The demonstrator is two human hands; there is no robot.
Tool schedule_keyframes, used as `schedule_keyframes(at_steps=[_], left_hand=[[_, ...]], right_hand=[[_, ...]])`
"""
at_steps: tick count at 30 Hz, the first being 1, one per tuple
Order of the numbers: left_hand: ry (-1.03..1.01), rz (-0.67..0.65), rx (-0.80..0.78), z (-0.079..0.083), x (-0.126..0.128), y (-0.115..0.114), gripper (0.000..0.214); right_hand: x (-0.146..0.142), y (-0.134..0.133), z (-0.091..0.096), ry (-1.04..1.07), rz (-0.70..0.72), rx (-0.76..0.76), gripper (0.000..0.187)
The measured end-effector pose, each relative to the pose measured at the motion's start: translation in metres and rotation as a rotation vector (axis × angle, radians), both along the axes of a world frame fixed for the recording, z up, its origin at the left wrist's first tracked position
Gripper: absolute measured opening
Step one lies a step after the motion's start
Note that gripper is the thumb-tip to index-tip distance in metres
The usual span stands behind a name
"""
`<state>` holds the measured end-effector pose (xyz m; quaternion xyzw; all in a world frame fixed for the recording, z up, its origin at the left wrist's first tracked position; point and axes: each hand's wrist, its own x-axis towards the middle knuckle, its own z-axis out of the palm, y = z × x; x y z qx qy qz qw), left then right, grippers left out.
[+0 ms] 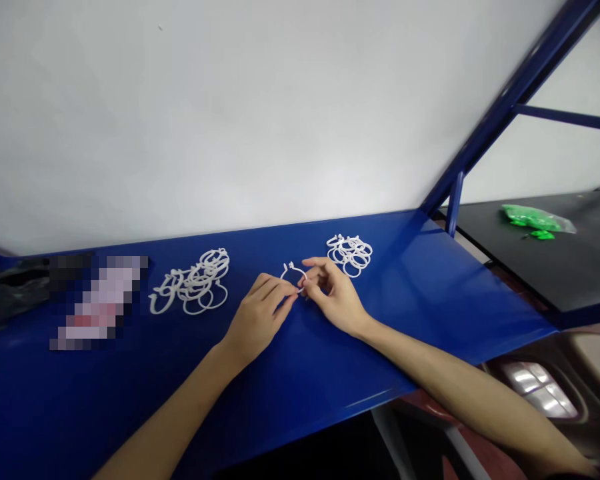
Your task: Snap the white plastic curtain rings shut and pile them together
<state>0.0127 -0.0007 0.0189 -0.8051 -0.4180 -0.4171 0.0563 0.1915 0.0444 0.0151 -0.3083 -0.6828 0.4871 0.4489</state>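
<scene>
A single white plastic ring [291,271] with a small hook stands just above the blue shelf [330,373]. My left hand [260,317] and my right hand [333,293] meet at its near side, both pinching it with fingertips closed. A heap of several white rings [195,283] lies to the left of my left hand. A smaller heap of white rings [350,253] lies just beyond my right hand.
A blurred-out flat object [97,303] lies at the shelf's left, with a dark object [10,293] beyond it. A white wall rises behind. Blue frame bars [485,140] stand at the right, by a black shelf [555,267] holding a green bag [535,219].
</scene>
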Motion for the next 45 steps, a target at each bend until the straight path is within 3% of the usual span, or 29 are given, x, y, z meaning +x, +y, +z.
schedule_keyframes(at_steps=[2, 5, 7, 10, 12, 16, 24, 27, 29, 32, 34, 36, 40, 45], left_hand=[[-0.041, 0.026, 0.012, 0.001, 0.001, -0.001, 0.008], [-0.235, 0.194, -0.039, 0.003, 0.001, -0.002, 0.011], [-0.354, 0.258, -0.206, 0.003, -0.001, -0.001, 0.013], [-0.449, 0.201, -0.493, 0.0, -0.005, 0.0, 0.015], [-0.511, 0.158, -0.577, -0.004, -0.006, 0.0, 0.016], [-0.512, 0.133, -0.588, -0.005, -0.003, -0.002, 0.014], [-0.284, 0.1, -0.416, -0.003, -0.001, -0.003, 0.015], [-0.177, 0.102, -0.329, -0.001, -0.008, 0.002, 0.014], [-0.074, 0.196, -0.242, 0.001, -0.018, 0.007, 0.019], [0.136, 0.518, -0.142, 0.005, -0.043, 0.014, 0.032], [0.291, 0.735, -0.187, 0.006, -0.061, 0.017, 0.04], [0.396, 0.841, -0.254, 0.006, -0.077, 0.018, 0.042], [0.464, 0.816, -0.272, 0.001, -0.089, 0.019, 0.037], [0.396, 0.772, -0.132, 0.003, -0.083, 0.017, 0.032]], right_hand=[[0.002, 0.0, 0.001, -0.031, -0.004, 0.022, 0.025], [0.003, -0.002, 0.002, -0.058, -0.011, 0.063, 0.02], [0.003, -0.003, 0.002, -0.065, -0.018, 0.087, 0.017], [0.003, -0.003, 0.001, -0.114, -0.026, 0.127, 0.015], [0.003, -0.003, 0.001, -0.159, -0.016, 0.158, 0.014], [0.008, -0.003, 0.005, -0.213, 0.028, 0.24, 0.012], [0.018, 0.0, 0.001, -0.283, 0.181, 0.512, 0.017], [0.017, 0.008, 0.006, -0.29, 0.076, 0.585, 0.017], [0.02, 0.02, 0.011, -0.303, -0.073, 0.626, 0.016], [0.037, 0.049, 0.015, -0.332, -0.382, 0.616, 0.016], [0.055, 0.07, 0.014, -0.36, -0.545, 0.531, 0.017], [0.072, 0.09, 0.01, -0.43, -0.655, 0.444, 0.018], [0.09, 0.112, 0.003, -0.559, -0.718, 0.315, 0.024], [0.089, 0.115, -0.001, -0.612, -0.677, 0.324, 0.024]])
